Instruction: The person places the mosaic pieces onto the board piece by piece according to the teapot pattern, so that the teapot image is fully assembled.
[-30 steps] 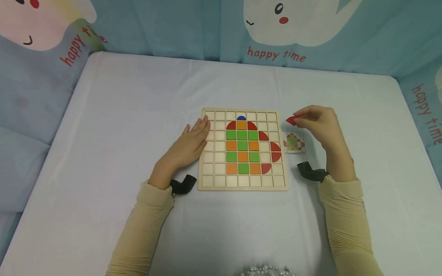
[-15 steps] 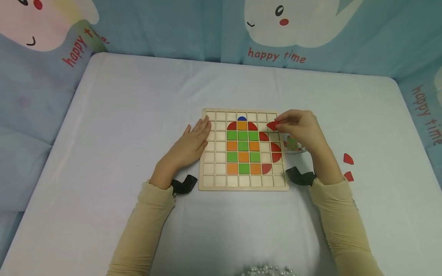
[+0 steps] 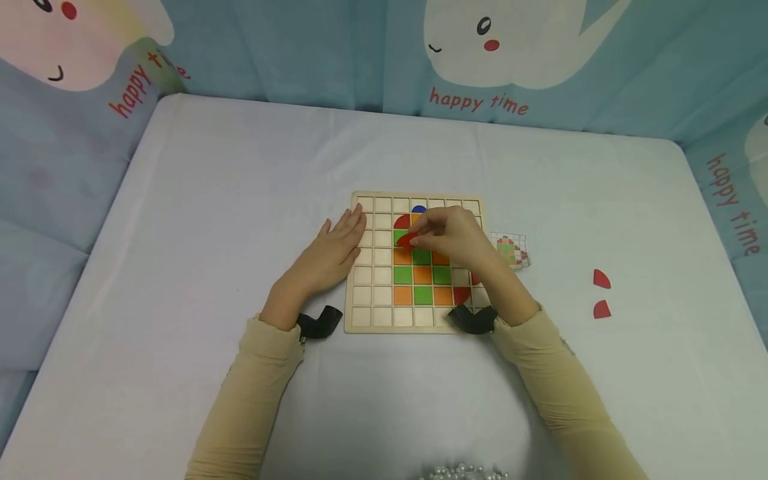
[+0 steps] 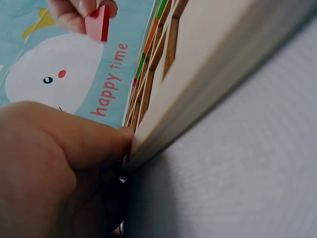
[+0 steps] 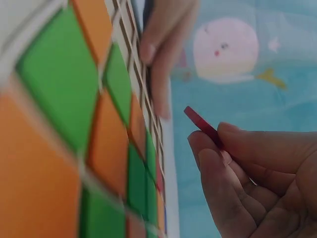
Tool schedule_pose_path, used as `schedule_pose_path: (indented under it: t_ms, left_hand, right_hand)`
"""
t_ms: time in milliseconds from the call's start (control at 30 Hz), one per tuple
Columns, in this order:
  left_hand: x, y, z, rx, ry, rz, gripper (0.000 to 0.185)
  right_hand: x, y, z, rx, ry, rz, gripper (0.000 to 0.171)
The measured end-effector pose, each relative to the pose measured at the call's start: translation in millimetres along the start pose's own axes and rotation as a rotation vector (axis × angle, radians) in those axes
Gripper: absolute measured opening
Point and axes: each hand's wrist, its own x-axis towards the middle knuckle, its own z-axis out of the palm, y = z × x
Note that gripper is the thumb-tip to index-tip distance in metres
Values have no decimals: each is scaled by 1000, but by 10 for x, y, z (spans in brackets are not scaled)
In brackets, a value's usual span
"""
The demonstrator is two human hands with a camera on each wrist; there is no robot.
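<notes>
A square wooden grid board (image 3: 390, 330) lies on the white table, its middle filled with green and orange square tiles. My left hand (image 3: 327, 257) rests along the board's left edge with straight fingers. Between thumb and fingertips, my right hand (image 3: 453, 237) pinches a red quarter-circle tile (image 3: 406, 241) above the upper middle of the grid. The right wrist view shows this red tile (image 5: 203, 126) held apart from the board's surface. A blue half-round tile (image 3: 419, 209) sits in the top row. My right hand and forearm hide some of the red tiles on the right side.
A small pattern card (image 3: 509, 251) lies just right of the board. Farther right, an upper red quarter-circle tile (image 3: 602, 279) and a lower red quarter-circle tile (image 3: 602, 309) lie loose. Pearl-like beads (image 3: 465, 473) show at the bottom edge. A printed blue curtain (image 3: 300, 53) borders the table.
My right hand has carried the red quarter-circle tile leftward from beside the board to over its middle, uncovering two loose red tiles on the right. The left hand has stayed in place.
</notes>
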Motion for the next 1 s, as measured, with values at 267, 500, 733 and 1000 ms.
schedule_pose_path:
  t_ms: [267, 500, 733, 1000]
  left_hand:
    - [4, 6, 7, -6, -5, -9, 52]
    - [8, 10, 4, -2, -4, -11, 52]
    - [10, 14, 1, -7, -9, -12, 52]
    - [8, 0, -1, -10, -10, -11, 53]
  right_hand:
    - [128, -108, 312, -1, -84, -57, 4]
    - [230, -146, 448, -49, -122, -14, 5]
    - [273, -132, 501, -119, -141, -25, 5]
    - [304, -120, 518, -112, -136, -47, 5]
